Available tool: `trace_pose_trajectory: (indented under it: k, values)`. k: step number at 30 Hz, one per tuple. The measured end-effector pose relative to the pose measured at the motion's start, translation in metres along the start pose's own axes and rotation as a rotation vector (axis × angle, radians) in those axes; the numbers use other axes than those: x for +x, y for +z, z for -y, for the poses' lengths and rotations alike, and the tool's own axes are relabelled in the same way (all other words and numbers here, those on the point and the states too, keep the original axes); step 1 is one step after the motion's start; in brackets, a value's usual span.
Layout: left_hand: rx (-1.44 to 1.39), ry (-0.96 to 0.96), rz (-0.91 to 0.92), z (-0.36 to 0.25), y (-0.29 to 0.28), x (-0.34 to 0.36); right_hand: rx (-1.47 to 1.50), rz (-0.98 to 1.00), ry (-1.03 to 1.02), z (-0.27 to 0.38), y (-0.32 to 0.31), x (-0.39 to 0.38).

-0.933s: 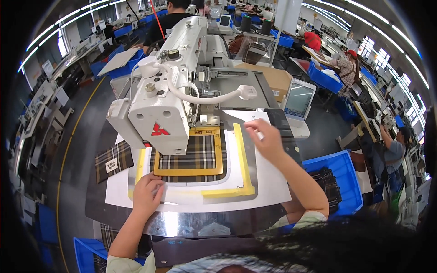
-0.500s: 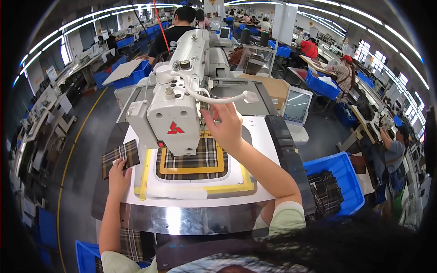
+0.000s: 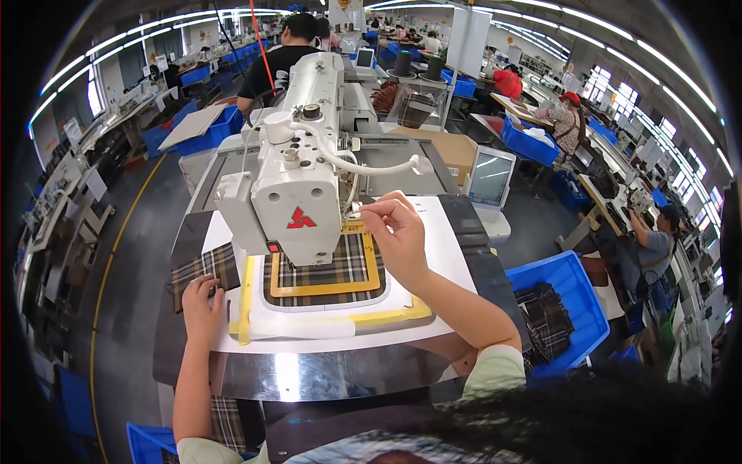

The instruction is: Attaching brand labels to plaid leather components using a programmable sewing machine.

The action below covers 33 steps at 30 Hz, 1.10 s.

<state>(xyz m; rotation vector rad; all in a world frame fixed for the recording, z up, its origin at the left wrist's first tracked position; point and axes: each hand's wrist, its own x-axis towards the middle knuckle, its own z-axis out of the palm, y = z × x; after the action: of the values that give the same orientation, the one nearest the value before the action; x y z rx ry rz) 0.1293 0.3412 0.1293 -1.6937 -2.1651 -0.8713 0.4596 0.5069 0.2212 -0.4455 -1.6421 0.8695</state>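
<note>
A white industrial sewing machine head [image 3: 290, 205] stands over a plaid fabric panel [image 3: 309, 278], which lies under a yellow rectangular frame [image 3: 328, 292] on a white template sheet edged with yellow tape. My right hand [image 3: 396, 236] is raised just right of the machine head, thumb and forefinger pinched together. Whatever is between those fingertips is too small to make out. On the left, my left hand [image 3: 202, 308] has its curled fingers on the edge of a separate plaid fabric piece [image 3: 189, 280], which lies partly over the white sheet.
At the right, a blue bin [image 3: 595, 309] holds plaid pieces; another blue bin [image 3: 151, 442] is at lower left. A tablet-like screen [image 3: 490, 179] stands behind the table's right side. Thread cones [image 3: 402, 63] stand farther back. Other people work at surrounding tables.
My right hand has come down and toward me, away from the machine's side, fingers now pinched. The left hand and its plaid piece have lowered slightly. The whole view has shifted a little.
</note>
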Motion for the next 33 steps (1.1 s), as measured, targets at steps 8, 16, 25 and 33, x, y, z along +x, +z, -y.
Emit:
trace_pose_trajectory:
  k: [8, 16, 25, 33]
  values:
    - [-0.039, 0.065, -0.061, 0.0, 0.0, -0.002, 0.698, 0.25, 0.517, -0.001, -0.005, -0.003]
    - [-0.047, 0.136, -0.068, -0.007, -0.001, 0.0, -0.185, 0.12, -0.41, 0.004, -0.012, -0.004]
    - [-0.04, 0.168, -0.03, -0.01, 0.0, 0.001, 0.38, -0.064, 0.361, -0.005, -0.002, 0.025]
    - [-0.059, 0.156, -0.016, -0.009, 0.0, 0.002, 0.061, 0.223, 0.582, -0.001, -0.005, 0.026]
